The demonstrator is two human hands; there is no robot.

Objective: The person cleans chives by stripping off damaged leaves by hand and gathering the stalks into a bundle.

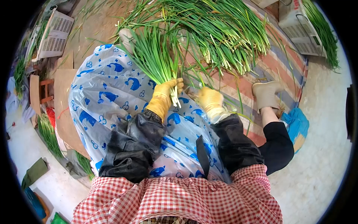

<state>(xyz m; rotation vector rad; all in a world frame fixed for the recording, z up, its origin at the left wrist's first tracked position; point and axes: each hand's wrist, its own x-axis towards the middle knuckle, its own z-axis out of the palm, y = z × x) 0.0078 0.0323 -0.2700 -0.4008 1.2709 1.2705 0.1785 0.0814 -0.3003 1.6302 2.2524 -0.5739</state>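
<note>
My left hand (164,96), in a yellow glove, is closed around a bunch of garlic chives (156,59). The green leaves fan out away from me, and the white stem ends poke out below the fist. To its right, slightly blurred, my right hand (212,100) in a similar glove has its fingers curled in. A thin pale stalk shows at its fingertips, but whether it is gripped is unclear. Beyond both hands a large heap of garlic chives (223,33) lies with its white ends towards me.
A striped sheet (257,127) lies under the heap. A plastic apron (112,86) with blue dolphins covers my lap. White crates stand at left (56,33) and right (304,31). A beige boot (266,93) and a blue bag (296,123) are at right.
</note>
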